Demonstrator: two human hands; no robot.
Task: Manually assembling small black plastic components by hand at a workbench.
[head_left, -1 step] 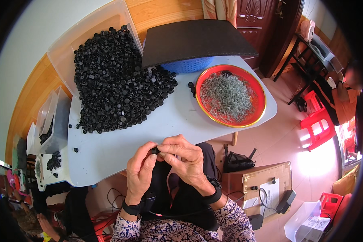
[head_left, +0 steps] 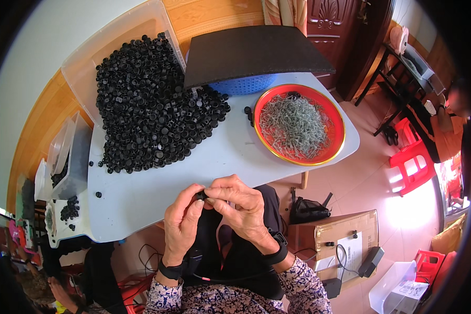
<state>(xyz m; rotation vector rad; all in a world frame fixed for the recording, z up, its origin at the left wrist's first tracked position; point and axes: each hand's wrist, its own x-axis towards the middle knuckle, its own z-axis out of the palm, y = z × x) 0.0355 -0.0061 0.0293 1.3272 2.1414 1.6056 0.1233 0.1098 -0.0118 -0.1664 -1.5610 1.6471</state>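
Observation:
Just in front of the table's near edge, my left hand (head_left: 181, 225) pinches a small black plastic cap (head_left: 200, 195) between thumb and fingertips. My right hand (head_left: 242, 210) closes its thumb and fingers against the same cap from the other side; whether they also hold a screw is hidden. Beyond my hands to the left spreads a large heap of black plastic caps (head_left: 152, 115), spilling out of a tipped clear bin (head_left: 83, 60). Farther right stands a red basin (head_left: 342, 137) with a gold rim, full of thin silvery screws (head_left: 295, 128).
A black board (head_left: 256, 55) lies over a blue basket (head_left: 246, 84) at the table's back. Loose caps (head_left: 98, 194) dot the pale table (head_left: 235, 152). A cardboard box (head_left: 371, 230) with cables stands at the right. Other people sit at far left and right, near red stools (head_left: 411, 162).

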